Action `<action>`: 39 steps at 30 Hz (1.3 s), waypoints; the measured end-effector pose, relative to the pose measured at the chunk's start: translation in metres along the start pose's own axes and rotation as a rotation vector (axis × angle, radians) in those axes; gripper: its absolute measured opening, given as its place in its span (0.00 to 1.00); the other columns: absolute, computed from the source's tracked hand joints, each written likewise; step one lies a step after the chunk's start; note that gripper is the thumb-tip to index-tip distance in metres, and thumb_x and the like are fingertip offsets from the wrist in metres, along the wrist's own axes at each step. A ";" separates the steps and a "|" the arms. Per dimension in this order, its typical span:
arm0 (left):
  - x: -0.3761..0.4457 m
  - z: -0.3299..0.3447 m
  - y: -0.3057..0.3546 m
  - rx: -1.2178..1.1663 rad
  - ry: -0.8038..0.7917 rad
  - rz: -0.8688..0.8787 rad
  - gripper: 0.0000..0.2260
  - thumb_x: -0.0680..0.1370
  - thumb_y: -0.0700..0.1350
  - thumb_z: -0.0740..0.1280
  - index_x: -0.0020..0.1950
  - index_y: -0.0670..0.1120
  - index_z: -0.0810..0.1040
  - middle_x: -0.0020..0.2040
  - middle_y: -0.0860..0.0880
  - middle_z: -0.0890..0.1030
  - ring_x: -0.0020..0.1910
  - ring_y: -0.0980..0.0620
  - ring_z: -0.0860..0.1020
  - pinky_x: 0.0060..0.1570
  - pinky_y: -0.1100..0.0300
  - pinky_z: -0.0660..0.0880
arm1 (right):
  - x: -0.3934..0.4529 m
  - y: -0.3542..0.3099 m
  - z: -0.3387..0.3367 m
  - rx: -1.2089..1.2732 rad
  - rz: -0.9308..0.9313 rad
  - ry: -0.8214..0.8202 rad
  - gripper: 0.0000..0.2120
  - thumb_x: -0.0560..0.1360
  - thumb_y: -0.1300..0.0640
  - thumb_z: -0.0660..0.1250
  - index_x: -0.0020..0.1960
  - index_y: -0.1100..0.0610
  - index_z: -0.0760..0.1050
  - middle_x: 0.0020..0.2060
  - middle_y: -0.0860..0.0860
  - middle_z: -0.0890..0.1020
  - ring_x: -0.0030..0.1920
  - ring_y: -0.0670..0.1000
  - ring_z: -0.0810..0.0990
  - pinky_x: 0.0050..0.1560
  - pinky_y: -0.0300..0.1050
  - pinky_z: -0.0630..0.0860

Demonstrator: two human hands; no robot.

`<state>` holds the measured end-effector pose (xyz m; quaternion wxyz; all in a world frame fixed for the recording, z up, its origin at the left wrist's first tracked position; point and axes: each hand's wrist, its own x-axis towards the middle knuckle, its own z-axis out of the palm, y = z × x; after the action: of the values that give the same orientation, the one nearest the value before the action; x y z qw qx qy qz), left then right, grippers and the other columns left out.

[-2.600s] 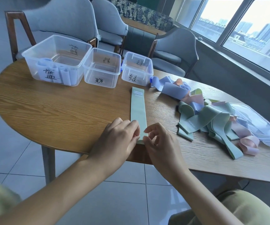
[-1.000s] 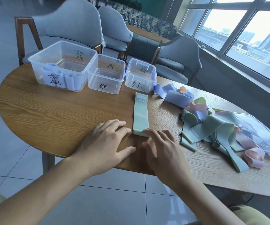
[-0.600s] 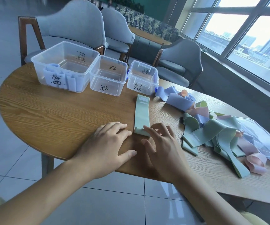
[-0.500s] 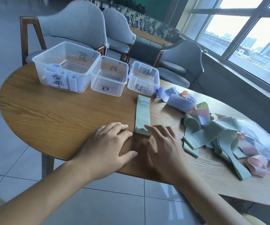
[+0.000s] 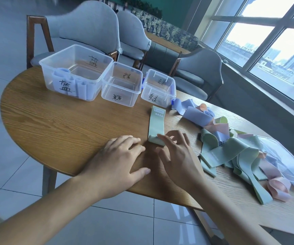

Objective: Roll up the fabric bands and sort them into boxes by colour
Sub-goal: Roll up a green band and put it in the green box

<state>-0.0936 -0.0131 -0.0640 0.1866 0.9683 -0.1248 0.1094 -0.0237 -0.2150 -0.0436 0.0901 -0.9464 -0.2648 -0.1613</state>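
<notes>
Roll on green band [image 5: 156, 127] has grown under right hand [image 5: 176, 154].

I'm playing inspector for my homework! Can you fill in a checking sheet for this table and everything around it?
Surface: round wooden table, wood grain showing.
Job's things: green band flat, near end partly rolled; blue box holds rolled blue bands; pink box and green box look empty; loose bands piled at right.
Clutter: clear lid under the pile.
Hands: left hand flat on table; right hand fingertips on the roll.
Cables: nothing seen.
Surroundings: grey chairs, window, tiled floor.
</notes>
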 end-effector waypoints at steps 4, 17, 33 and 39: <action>0.000 0.000 0.000 0.005 -0.001 -0.001 0.34 0.73 0.70 0.49 0.70 0.54 0.74 0.73 0.54 0.71 0.75 0.53 0.64 0.73 0.53 0.62 | 0.007 0.002 0.001 -0.053 -0.026 -0.012 0.16 0.80 0.50 0.65 0.67 0.50 0.74 0.56 0.49 0.73 0.58 0.55 0.71 0.57 0.51 0.74; 0.001 -0.002 0.002 -0.005 -0.031 -0.006 0.36 0.72 0.70 0.44 0.73 0.56 0.70 0.76 0.55 0.65 0.77 0.54 0.57 0.76 0.54 0.57 | 0.022 0.003 0.003 -0.040 -0.015 -0.018 0.12 0.80 0.51 0.62 0.63 0.49 0.72 0.54 0.48 0.81 0.57 0.53 0.72 0.53 0.49 0.75; 0.000 0.000 0.001 -0.006 -0.030 0.001 0.35 0.73 0.70 0.46 0.72 0.55 0.71 0.75 0.53 0.67 0.77 0.53 0.59 0.75 0.53 0.58 | 0.050 0.014 0.016 -0.042 -0.033 -0.035 0.15 0.80 0.57 0.65 0.66 0.54 0.75 0.55 0.54 0.72 0.56 0.58 0.69 0.53 0.54 0.74; 0.000 0.000 0.000 -0.010 -0.031 -0.006 0.36 0.72 0.71 0.44 0.74 0.56 0.69 0.76 0.55 0.65 0.77 0.55 0.57 0.76 0.55 0.57 | 0.048 0.016 0.016 -0.030 -0.031 -0.008 0.16 0.78 0.59 0.67 0.65 0.53 0.76 0.53 0.54 0.73 0.54 0.58 0.70 0.48 0.55 0.76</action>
<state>-0.0940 -0.0127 -0.0638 0.1900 0.9693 -0.1254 0.0930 0.0279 -0.2017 -0.0425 0.0724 -0.9440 -0.2776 -0.1630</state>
